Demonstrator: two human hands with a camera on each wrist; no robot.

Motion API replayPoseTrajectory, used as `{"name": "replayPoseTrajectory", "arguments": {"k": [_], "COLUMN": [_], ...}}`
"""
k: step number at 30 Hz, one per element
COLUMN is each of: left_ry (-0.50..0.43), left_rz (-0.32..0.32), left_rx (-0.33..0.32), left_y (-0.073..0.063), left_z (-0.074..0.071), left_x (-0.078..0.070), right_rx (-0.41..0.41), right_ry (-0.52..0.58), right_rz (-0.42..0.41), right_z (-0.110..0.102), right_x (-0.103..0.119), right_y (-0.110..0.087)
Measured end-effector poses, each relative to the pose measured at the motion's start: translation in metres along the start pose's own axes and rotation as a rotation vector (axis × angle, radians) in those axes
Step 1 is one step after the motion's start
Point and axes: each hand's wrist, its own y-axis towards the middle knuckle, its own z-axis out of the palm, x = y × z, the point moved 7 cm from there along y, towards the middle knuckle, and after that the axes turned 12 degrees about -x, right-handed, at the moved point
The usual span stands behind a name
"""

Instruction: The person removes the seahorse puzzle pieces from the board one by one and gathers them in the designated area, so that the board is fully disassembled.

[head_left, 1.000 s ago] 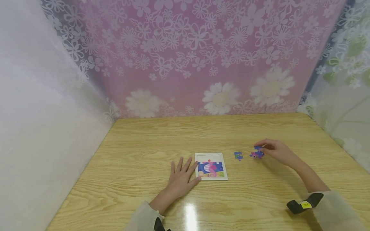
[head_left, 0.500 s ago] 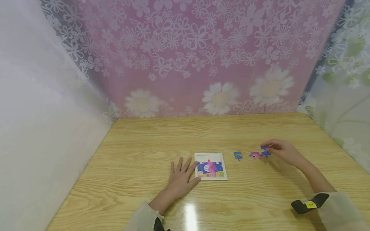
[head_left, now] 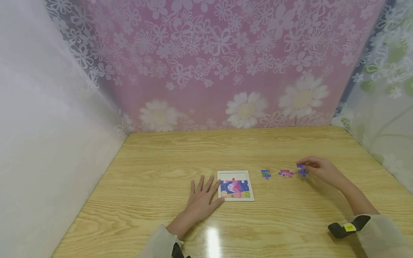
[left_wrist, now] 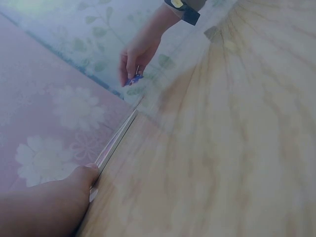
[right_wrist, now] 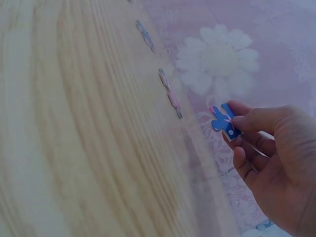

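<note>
Between thumb and fingers, my right hand [head_left: 324, 171] pinches a blue jigsaw piece [right_wrist: 227, 122], held above the table in the right wrist view. Left of it in the head view lies a pink jigsaw piece [head_left: 285, 173] with an eye on it. Farther left is a blue and green jigsaw piece [head_left: 266, 174]. A white puzzle frame [head_left: 251, 195] holds a partly assembled seahorse picture [head_left: 235, 188]; its upper part shows bare backing. My left hand [head_left: 200, 203] lies flat with fingers spread, thumb and a fingertip touching the frame's left edge.
The wooden table [head_left: 161, 154] reaches back to a pink flowered curtain [head_left: 206, 71]. A white wall [head_left: 58, 118] borders the left side, and a pale leafy curtain [head_left: 387, 107] the right.
My right hand has moved to the right with the blue jigsaw piece, away from over the pink one, which now shows fully. The left hand has stayed in place.
</note>
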Motion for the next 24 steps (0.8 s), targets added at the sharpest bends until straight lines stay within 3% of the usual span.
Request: {"name": "replayPoseTrajectory", "arguments": {"k": [24], "left_ry": [-0.018], "left_rz": [0.007], "left_rx": [-0.007], "left_y": [0.000], "left_z": [0.002], "left_x": [0.001], "right_rx": [0.067], "right_ry": [0.009], "right_rz": [0.174], "right_z": [0.001], "right_x": [-0.037], "right_y": [-0.010]}}
